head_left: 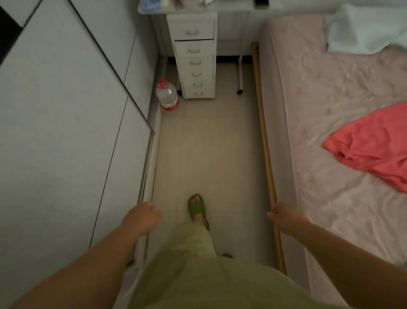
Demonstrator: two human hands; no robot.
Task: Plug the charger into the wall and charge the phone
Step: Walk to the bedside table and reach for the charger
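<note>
I see no charger, wall socket or phone that I can tell apart. A dark flat object (261, 3) lies on the desk top (233, 6) at the far end, too small to identify. My left hand (143, 217) hangs low beside the wardrobe, fingers loosely curled, holding nothing. My right hand (284, 215) hangs near the bed's edge, fingers curled inward, with nothing visible in it. Both hands are far from the desk.
A narrow tiled aisle (209, 154) runs between a white wardrobe (66, 110) on the left and a bed (330, 110) with a red cloth (374, 150) on the right. A drawer unit (195, 55) and a large water bottle (167, 96) stand at the far end.
</note>
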